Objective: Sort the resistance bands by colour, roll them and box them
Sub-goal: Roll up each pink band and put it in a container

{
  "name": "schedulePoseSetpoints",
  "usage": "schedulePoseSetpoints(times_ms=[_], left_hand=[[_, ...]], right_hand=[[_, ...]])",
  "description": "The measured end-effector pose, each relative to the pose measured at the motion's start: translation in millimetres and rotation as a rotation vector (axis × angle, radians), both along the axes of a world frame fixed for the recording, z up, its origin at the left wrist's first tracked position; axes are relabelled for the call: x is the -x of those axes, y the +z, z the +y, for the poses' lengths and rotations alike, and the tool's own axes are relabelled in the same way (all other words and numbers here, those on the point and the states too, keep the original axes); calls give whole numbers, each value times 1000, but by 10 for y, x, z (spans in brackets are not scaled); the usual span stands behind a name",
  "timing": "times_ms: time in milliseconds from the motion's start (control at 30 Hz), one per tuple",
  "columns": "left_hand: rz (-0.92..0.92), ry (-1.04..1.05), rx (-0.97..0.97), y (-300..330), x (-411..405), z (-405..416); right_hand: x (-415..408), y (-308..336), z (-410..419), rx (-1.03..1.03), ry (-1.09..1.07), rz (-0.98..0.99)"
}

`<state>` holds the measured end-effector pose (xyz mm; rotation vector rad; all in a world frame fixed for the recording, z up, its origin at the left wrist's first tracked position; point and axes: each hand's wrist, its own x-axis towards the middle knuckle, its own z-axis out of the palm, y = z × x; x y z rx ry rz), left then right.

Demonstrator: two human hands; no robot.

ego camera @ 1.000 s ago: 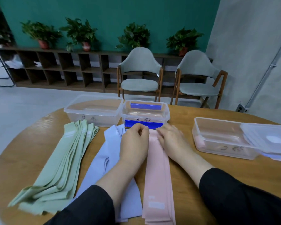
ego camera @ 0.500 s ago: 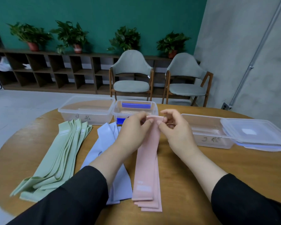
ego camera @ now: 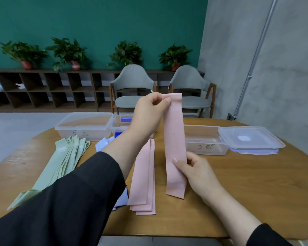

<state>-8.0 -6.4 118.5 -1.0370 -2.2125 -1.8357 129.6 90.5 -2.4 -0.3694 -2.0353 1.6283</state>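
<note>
We see the left hand (ego camera: pixel 149 110) raised above the round wooden table (ego camera: pixel 256 183), pinching the top end of a long flat pink resistance band (ego camera: pixel 174 142) that hangs upright. The right hand (ego camera: pixel 197 173) grips the band lower down, thumb across its front. Beneath lies a stack of pink bands (ego camera: pixel 143 178), with pale green bands (ego camera: pixel 60 166) fanned out to the left and pale blue bands (ego camera: pixel 103 144) peeking past the black sleeve (ego camera: pixel 69 201). Three clear plastic boxes (ego camera: pixel 84 126) sit along the far side, lids (ego camera: pixel 249 139) stacked at right.
</note>
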Motion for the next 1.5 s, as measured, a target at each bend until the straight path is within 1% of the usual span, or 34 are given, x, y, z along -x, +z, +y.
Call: schedulePoseSetpoints(times_ms=[67,100,167,233,300,400,467,500,533,600,800,867,967,1033,1100,1167,1233,1333,1433,1500], left_hand=[[-21,24,85,-67,93,143],[-33,39,158,-140,156,206],[-66,69,326,-327,265,259],[-75,89,453,-581,325,219],[-19,92,561,-864,295,128],[100,66,761,-1304,167,-44],[240,36,895,-1510,85,-121],[315,24,925,-1575,58,-137],[367,8,931,-1607,32,-141],[411,-44,944,-1610,4,-121],[387,-149,1022,-1664,114,-69],[352,-150,953,-1676,119,-94],[358,-123,753,-1638,52,-205],[344,-174,677,-1611,-30,-328],[350,-278,631,-1613,-131,-477],[402,-391,608,-1645,-235,-625],[423,-468,615,-1680,-321,-742],[493,-500,655,-1759,-367,-820],[526,-489,702,-1834,-380,-826],[522,-474,697,-1858,-389,-824]], right_hand=[[-19,-7,51,-5,-3,-49],[-14,-54,89,-63,-6,-99],[-10,-222,165,-265,-41,-242],[-42,-432,261,-464,-129,-381],[-121,-554,290,-539,-179,-402],[-154,-648,262,-639,-110,-364],[-125,-686,241,-728,-71,-376],[-112,-697,240,-758,-59,-391],[-106,-695,241,-770,-49,-403],[-112,-691,255,-770,-40,-418],[-140,-696,240,-833,2,-441],[-143,-702,236,-821,-17,-413],[-166,-683,247,-755,-23,-282],[-222,-636,248,-664,29,-168],[-310,-585,220,-605,145,-108],[-406,-570,187,-635,280,-109],[-464,-607,158,-719,362,-138],[-479,-673,153,-835,379,-170],[-471,-687,151,-844,369,-179],[-475,-684,143,-836,355,-183]])
